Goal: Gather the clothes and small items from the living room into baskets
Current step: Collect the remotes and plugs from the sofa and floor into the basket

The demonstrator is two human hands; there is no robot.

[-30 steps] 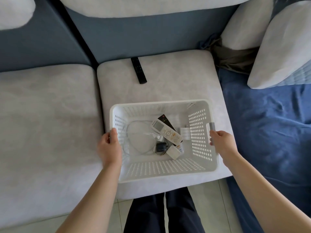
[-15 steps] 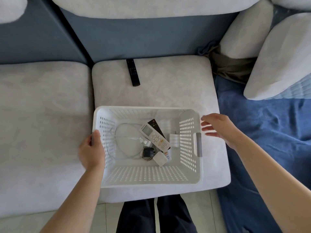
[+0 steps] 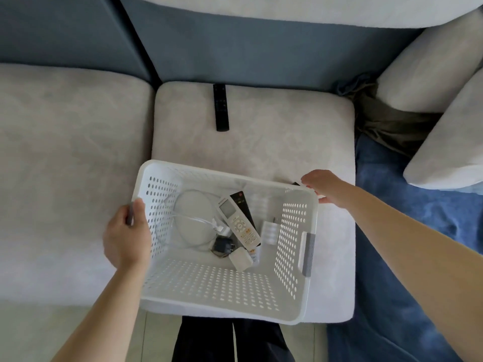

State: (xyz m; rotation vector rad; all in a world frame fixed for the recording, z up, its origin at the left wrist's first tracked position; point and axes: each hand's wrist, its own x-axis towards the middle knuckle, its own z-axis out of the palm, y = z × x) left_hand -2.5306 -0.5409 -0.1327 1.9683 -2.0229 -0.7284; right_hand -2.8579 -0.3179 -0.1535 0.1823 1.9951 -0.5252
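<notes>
Right hand: my right hand [image 3: 325, 188] has left the grey side handle [image 3: 308, 253] and now reaches past the far right corner of the basket [image 3: 222, 288]; the fingers are loosely spread and hold nothing.
Left hand: my left hand [image 3: 126, 237] grips the left handle of the basket, fingers curled over the rim, as it did one second ago.
Basket: it rests on the middle seat cushion [image 3: 274, 142], now turned a little, its right end nearer to me than before.
Inside: a white remote [image 3: 239, 223] lies over a dark remote [image 3: 241, 202], next to a white cable [image 3: 188, 220], a black plug [image 3: 222, 245] and a white charger [image 3: 241, 261].
Still outside: a black remote [image 3: 220, 107] lies at the far side of the cushion, well apart from the basket; a brown cloth [image 3: 386, 121] is bunched at the right by the pillows [image 3: 428, 77].
Small dark thing: something shows just under my right fingers, too hidden to name.
Meaning: I judge that carrying has stopped and the next pick begins, one hand steadying the basket.
</notes>
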